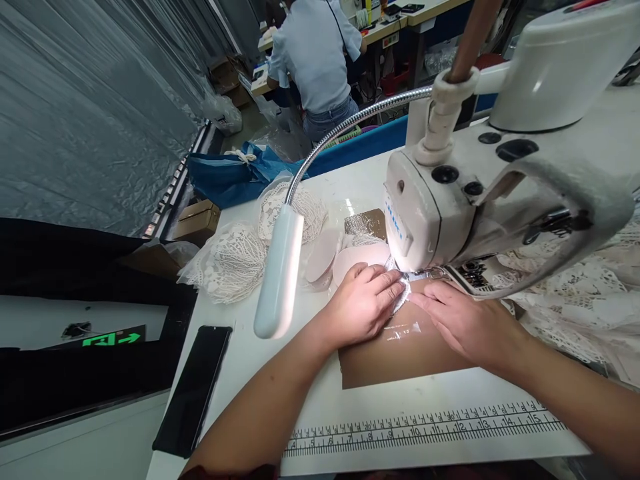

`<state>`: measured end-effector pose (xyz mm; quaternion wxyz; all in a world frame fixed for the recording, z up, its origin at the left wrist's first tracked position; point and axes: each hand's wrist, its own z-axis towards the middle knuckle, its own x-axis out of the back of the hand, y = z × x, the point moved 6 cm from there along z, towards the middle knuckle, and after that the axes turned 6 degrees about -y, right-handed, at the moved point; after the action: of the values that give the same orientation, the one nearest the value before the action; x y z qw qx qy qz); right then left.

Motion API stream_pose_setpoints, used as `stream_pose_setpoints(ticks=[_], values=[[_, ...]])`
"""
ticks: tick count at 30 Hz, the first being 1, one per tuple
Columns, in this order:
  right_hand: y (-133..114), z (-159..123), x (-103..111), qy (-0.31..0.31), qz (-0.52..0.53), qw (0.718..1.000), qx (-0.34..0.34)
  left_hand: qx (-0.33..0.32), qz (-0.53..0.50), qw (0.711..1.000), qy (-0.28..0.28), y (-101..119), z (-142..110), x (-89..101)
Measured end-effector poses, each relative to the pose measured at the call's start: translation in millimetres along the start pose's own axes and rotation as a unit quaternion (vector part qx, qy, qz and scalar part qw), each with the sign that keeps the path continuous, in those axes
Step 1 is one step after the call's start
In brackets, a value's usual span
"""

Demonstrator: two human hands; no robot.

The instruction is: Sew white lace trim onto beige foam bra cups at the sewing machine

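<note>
A small white lace piece (401,300) lies under the head of the white sewing machine (413,207), at the needle area. My left hand (367,300) is closed over its left side, with the fingers bent and close together, pressing it down. From the right, my right hand (463,323) pinches at the lace's edge, with its index finger stretched toward the presser foot. The needle itself is hidden by the machine head and my fingers. Beneath both hands is a shiny brown sheet (400,360). Pale pink round pads (360,260) lie just beyond my left hand.
A lamp (277,273) on a bendy metal neck hangs left of my hands. Stacks of lace pieces (233,263) lie behind it. More lace (570,300) is heaped at right. A phone (193,390) and printed ruler (425,430) are nearer. A co-worker (317,60) sits beyond.
</note>
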<state>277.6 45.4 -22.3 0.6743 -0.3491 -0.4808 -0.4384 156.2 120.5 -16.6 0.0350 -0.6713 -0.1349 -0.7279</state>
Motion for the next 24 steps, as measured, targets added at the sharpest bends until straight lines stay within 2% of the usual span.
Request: stream_pose_setpoints(ticks=[4, 8, 14, 17, 24], values=[[-4, 6, 6, 0.02, -0.056, 0.998, -0.005, 0.002, -0.001, 1.0, 0.008, -2, 0, 0.6], [0, 10, 8, 0.024, -0.058, 0.998, -0.022, 0.019, -0.004, 1.0, 0.008, -6, 1, -0.3], [12, 0, -13, -0.053, -0.001, 0.997, -0.064, 0.039, 0.011, 0.999, 0.002, -11, 1, -1.5], [13, -3, -17, -0.059, 0.005, 0.996, -0.072, 0.044, 0.022, 0.999, 0.002, -12, 0, -2.2], [10, 5, -1, -0.045, 0.027, 0.997, -0.063, 0.071, 0.044, 0.996, -0.014, -14, 0, -2.7]])
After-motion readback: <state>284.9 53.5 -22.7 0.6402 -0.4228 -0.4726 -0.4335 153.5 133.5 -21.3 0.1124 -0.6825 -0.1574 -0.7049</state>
